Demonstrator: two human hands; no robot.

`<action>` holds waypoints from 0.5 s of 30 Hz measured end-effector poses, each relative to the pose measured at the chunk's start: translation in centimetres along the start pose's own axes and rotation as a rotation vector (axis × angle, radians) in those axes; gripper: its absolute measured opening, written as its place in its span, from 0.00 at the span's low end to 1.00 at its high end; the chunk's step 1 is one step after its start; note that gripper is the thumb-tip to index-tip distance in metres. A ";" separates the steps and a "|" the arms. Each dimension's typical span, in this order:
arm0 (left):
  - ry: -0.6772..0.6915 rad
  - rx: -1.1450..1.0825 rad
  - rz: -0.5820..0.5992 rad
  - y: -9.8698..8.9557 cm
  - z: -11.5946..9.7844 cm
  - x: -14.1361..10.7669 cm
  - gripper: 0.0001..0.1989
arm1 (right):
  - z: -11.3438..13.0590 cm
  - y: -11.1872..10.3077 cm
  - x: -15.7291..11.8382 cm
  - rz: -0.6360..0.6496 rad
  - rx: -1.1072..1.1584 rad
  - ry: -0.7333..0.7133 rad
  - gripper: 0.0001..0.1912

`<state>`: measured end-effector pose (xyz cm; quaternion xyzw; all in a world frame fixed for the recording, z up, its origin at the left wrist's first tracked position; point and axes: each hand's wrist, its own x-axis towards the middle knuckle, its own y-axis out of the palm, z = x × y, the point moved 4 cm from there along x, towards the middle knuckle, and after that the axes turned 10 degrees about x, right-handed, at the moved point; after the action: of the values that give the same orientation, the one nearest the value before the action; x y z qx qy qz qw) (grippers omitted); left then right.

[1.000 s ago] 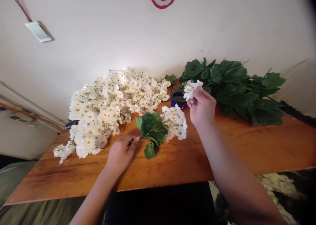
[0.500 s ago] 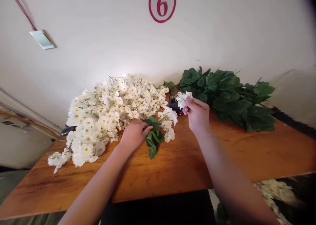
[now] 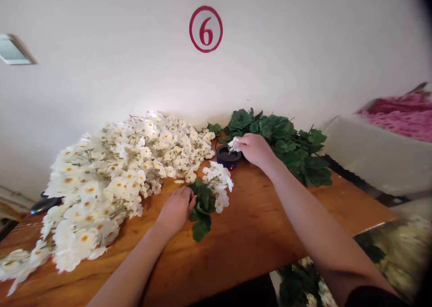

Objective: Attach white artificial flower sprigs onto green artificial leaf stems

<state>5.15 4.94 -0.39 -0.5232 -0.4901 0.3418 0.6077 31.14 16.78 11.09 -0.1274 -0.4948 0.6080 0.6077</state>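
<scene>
My left hand [image 3: 178,208] is closed around the stem end of an artificial flower spray. Its green leaves [image 3: 203,203] and white blossoms [image 3: 218,181] stick out to the right, just above the wooden table. In my right hand [image 3: 254,149] a small white artificial flower [image 3: 234,144] is pinched between thumb and fingers. That flower hangs over a small round dark pot [image 3: 228,156] with a red light on its front. Whether its stem touches what is in the pot I cannot tell.
A large heap of white artificial flowers [image 3: 111,172] covers the table's left side. Green leaf stems [image 3: 286,136] are piled at the back right. Behind stands a wall with a red circled 6 [image 3: 205,29]. Pink material [image 3: 401,113] lies far right, and more flowers [image 3: 405,248] below the table edge.
My right hand has turned and lowered the white flower from beside the pot to above it. My left hand keeps holding the spray. The view has swung right, bringing the pink material into sight.
</scene>
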 end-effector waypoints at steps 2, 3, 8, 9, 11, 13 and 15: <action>0.004 0.027 0.014 0.2 -0.1 0.0 0.11 | -0.8 1.5 1.7 0.132 -0.134 0.024 0.17; 0.011 0.039 0.018 0.3 -0.1 0.0 0.11 | -1.2 2.2 2.3 0.174 -0.175 0.034 0.17; 0.100 0.084 0.036 0.6 -0.3 0.1 0.10 | -2.4 4.5 3.1 0.215 -0.243 0.064 0.19; 0.115 0.085 0.036 0.7 -0.3 0.1 0.11 | -2.6 4.8 3.1 0.215 -0.249 0.064 0.19; 0.133 0.075 0.021 0.8 -0.3 0.1 0.11 | -2.8 5.2 2.9 0.215 -0.252 0.064 0.19; 0.134 0.060 -0.008 0.8 -0.2 0.1 0.12 | -3.0 5.5 2.7 0.211 -0.251 0.064 0.20; 0.133 0.046 -0.035 0.9 -0.2 0.0 0.13 | -3.2 5.6 2.5 0.206 -0.246 0.062 0.20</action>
<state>5.44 5.09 -1.21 -0.5219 -0.4496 0.3069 0.6567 29.51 21.67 6.48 -0.2697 -0.5307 0.5977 0.5369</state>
